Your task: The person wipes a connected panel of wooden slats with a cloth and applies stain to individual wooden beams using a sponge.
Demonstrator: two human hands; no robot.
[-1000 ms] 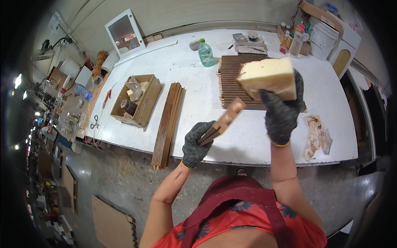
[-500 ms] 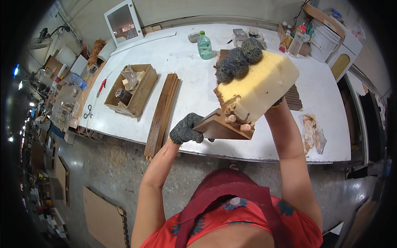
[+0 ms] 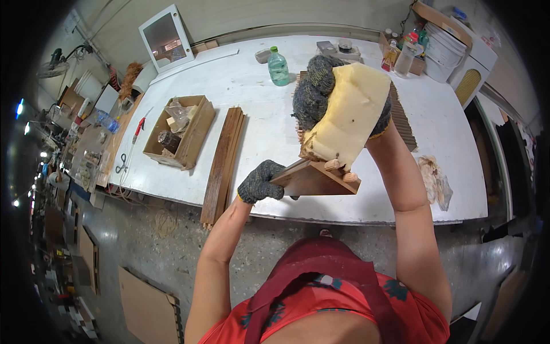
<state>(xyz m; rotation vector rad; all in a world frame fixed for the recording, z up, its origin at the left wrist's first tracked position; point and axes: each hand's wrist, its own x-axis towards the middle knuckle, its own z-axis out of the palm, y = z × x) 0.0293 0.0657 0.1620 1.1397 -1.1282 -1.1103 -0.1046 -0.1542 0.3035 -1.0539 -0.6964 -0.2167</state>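
My left hand (image 3: 262, 183), in a dark grey knit glove, is closed on one end of a brown wooden board (image 3: 316, 183) held up above the table's front edge. Two pale wooden dowels (image 3: 332, 165) stick out at the board's other end. In my right hand (image 3: 312, 97), gloved alike, is a big block of yellow foam sponge (image 3: 354, 109), with the fingers wrapped over its left side. The sponge's brown-stained lower edge is against or just over the board near the dowels; I cannot tell whether they touch. Behind it, a stack of brown wooden strips (image 3: 403, 123) is partly hidden.
Long brown strips (image 3: 223, 166) lie on the white table (image 3: 258, 97), left of the board. Farther left are a cardboard box (image 3: 195, 133) and scissors (image 3: 121, 163). A green bottle (image 3: 279, 67) stands at the back, a white bucket (image 3: 444, 54) at back right. A stained rag (image 3: 432, 178) lies right.
My right hand has turned and shifted the sponge left, tilting it more upright over the board. The board end with the dowels sits slightly farther right. My left hand keeps its grip.
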